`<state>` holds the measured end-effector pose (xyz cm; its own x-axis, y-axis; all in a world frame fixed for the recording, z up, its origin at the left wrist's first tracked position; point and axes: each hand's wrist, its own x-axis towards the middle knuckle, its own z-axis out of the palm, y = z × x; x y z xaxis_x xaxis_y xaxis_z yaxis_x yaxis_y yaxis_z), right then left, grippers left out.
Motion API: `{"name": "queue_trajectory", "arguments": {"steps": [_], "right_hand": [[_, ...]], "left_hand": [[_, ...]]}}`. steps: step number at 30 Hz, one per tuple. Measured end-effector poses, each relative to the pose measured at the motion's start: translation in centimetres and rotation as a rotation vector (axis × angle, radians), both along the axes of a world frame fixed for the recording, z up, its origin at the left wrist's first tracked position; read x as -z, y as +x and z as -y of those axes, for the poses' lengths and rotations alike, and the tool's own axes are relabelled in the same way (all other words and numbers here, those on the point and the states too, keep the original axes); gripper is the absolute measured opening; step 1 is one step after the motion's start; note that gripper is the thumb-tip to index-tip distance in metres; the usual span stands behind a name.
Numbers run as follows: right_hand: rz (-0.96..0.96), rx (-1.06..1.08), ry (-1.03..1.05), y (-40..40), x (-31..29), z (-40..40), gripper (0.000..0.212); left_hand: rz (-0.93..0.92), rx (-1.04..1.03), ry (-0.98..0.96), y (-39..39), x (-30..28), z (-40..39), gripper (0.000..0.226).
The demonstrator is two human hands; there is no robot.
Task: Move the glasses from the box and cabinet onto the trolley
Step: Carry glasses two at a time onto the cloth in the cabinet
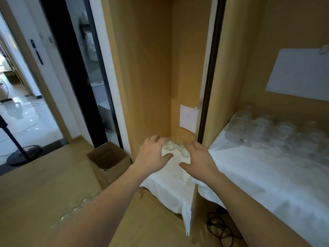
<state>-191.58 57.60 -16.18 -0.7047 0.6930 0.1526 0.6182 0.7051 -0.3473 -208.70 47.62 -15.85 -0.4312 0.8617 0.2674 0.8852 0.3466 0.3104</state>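
In the narrow left cabinet compartment (151,68), a few clear glasses stand on a white cloth (170,182). My left hand (153,155) grips one clear glass (169,145), fingers over its top and thumb in front. My right hand (197,159) curls round a second clear glass (184,152) just beside it. The two glasses touch or nearly touch. On the wider right shelf, several more clear glasses (267,132) stand packed together on a white cloth (258,175). An open cardboard box (108,157) sits on the floor to the left of the cabinet, with glass faintly visible inside it.
A blurred row of clear glasses (76,209) shows at lower left, behind my left forearm. A black cable (219,227) lies on the floor under the right shelf. A fan stand (23,154) and a glass doorway are at the left. Paper sheets hang on the cabinet's back walls.
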Motion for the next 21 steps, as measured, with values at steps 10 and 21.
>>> {"name": "queue_trajectory", "arguments": {"steps": [10, 21], "right_hand": [[0.078, -0.022, -0.074, -8.3, 2.0, 5.3, 0.081], [0.082, -0.066, -0.082, -15.7, 3.1, 0.7, 0.08]], "left_hand": [[0.033, -0.051, -0.037, -7.1, 2.2, 4.4, 0.062], [0.04, -0.121, -0.069, -13.1, 3.6, 1.8, 0.062]]}}
